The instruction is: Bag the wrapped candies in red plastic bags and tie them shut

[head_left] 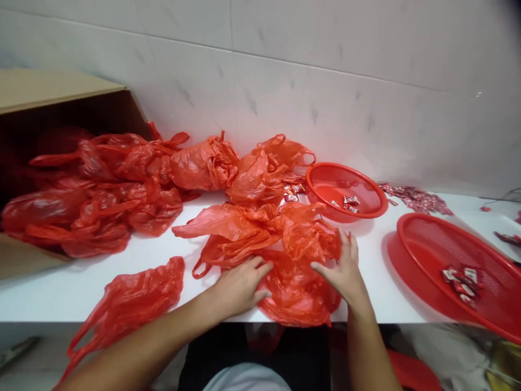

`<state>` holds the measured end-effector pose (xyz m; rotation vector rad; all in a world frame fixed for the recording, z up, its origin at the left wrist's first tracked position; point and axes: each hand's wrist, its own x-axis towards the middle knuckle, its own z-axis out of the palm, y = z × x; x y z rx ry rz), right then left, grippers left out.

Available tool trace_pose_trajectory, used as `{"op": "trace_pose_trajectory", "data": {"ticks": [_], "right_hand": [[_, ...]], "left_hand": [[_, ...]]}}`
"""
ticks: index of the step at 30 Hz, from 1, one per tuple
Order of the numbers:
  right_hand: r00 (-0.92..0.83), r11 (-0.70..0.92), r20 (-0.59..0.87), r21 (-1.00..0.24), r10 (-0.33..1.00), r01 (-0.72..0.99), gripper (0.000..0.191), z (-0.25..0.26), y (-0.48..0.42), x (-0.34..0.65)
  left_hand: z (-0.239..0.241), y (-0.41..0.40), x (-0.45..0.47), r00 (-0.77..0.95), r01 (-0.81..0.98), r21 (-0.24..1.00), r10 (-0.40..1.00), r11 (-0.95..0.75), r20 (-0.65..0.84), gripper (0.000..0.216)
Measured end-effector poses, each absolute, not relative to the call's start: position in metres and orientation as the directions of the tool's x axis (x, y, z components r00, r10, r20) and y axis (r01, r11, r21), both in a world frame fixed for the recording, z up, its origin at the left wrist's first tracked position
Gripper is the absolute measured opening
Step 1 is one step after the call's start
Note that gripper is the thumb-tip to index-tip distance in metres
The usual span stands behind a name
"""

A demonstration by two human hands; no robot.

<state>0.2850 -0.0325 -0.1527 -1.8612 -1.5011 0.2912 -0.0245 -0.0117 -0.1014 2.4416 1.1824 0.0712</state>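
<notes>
A crumpled red plastic bag (295, 293) lies at the front edge of the white table (163, 255). My left hand (240, 285) rests on its left side with the fingers stretched over the plastic. My right hand (344, 269) presses on its right side, fingers spread flat. More loose red bags (244, 225) are heaped just behind my hands. Neither hand is closed on anything.
A cardboard box (40, 98) on its side at the left spills filled red bags (109, 190). Another red bag (130, 301) hangs over the front edge. Two red mesh baskets (345, 190) (459, 271) with a few wrapped candies (464, 279) sit at the right. Loose candies (417, 198) lie by the tiled wall.
</notes>
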Motion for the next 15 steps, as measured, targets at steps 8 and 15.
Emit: {"op": "trace_pose_trajectory", "data": {"ticks": [8, 15], "right_hand": [[0.083, -0.075, 0.002, -0.388, 0.997, 0.919, 0.123, -0.124, 0.020, 0.263], [-0.014, -0.052, -0.223, -0.286, 0.975, 0.957, 0.138, -0.103, 0.094, 0.257]], "left_hand": [[-0.044, -0.057, -0.080, 0.877, 0.323, 0.564, 0.464, -0.760, 0.122, 0.030], [-0.142, -0.063, -0.189, -0.151, 0.951, 0.305, 0.946, 0.059, 0.286, 0.093]]}}
